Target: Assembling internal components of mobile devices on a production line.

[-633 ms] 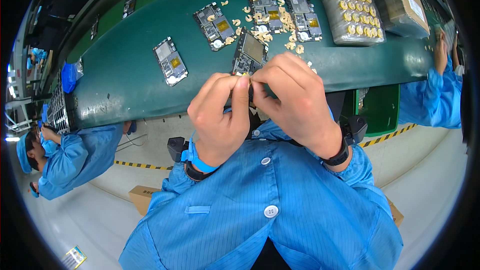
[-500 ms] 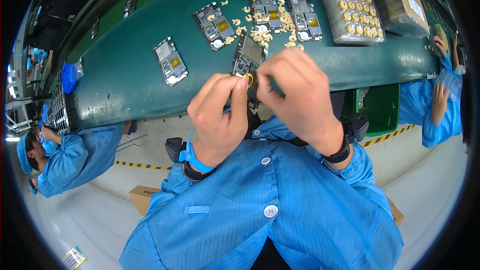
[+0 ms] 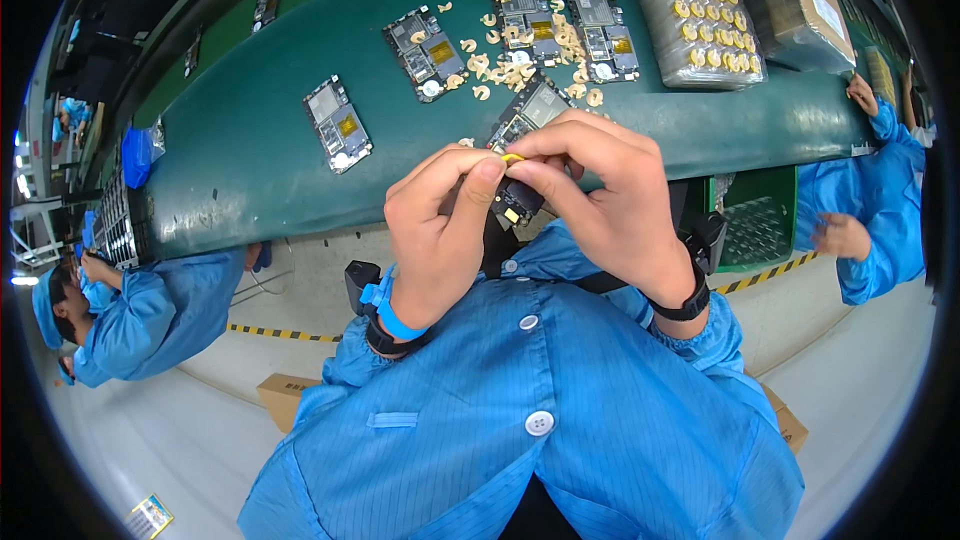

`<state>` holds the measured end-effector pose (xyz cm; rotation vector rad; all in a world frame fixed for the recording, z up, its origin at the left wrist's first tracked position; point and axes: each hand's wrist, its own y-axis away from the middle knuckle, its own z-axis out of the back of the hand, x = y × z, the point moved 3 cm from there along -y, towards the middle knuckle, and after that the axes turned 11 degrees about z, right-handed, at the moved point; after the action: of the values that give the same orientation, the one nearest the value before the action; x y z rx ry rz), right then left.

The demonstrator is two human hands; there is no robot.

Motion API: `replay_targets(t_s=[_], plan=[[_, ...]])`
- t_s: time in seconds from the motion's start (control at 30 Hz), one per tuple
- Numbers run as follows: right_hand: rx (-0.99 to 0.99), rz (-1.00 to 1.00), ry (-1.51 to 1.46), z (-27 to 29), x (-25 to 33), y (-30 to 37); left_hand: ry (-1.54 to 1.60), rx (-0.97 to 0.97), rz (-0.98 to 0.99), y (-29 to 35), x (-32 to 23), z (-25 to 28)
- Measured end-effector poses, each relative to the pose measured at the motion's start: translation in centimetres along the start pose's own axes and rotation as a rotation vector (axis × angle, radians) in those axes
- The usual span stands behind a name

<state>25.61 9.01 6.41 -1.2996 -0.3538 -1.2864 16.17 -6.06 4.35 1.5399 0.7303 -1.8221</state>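
Observation:
A dark circuit board (image 3: 527, 117) is held tilted over the table's front edge. My left hand (image 3: 440, 202) is closed on it, with thumb and fingers at its middle. From the right, my right hand (image 3: 612, 198) pinches a small yellow curved part (image 3: 512, 157) against the board beside my left thumb. Fingertips hide much of that part and the board's middle; the lower end of the board shows between my hands. Beyond them, several similar boards (image 3: 425, 52) lie on the green table (image 3: 240, 155), with cream C-shaped pieces (image 3: 515, 75) scattered around and over some.
A stacked clear tray (image 3: 700, 25) of round yellow parts stands at the far right, beside a carton (image 3: 800, 10). A blue bag (image 3: 138, 155) sits at the table's left end. Below the table's right side is a green bin (image 3: 755, 220). Co-workers in blue work at both sides.
My right hand has come down and left, its fingertips now meeting the yellow part at my left thumb. The board has turned, its upper end swinging right. The right-hand co-worker's hand has dropped.

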Motion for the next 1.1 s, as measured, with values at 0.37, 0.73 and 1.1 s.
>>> replay_targets(t_s=[0.37,0.73,1.1], plan=[[-0.048,0.371,0.194,0.5,0.7,0.2,0.279,0.095,0.131,0.4,0.0,-0.4],[-0.01,-0.07,-0.003,1.1,0.3,0.8,0.098,0.067,-0.092,0.1,-0.3,-0.4],[-0.153,-0.325,-0.265,2.2,-0.1,1.3,0.342,0.187,0.124,0.2,0.8,-1.5]])
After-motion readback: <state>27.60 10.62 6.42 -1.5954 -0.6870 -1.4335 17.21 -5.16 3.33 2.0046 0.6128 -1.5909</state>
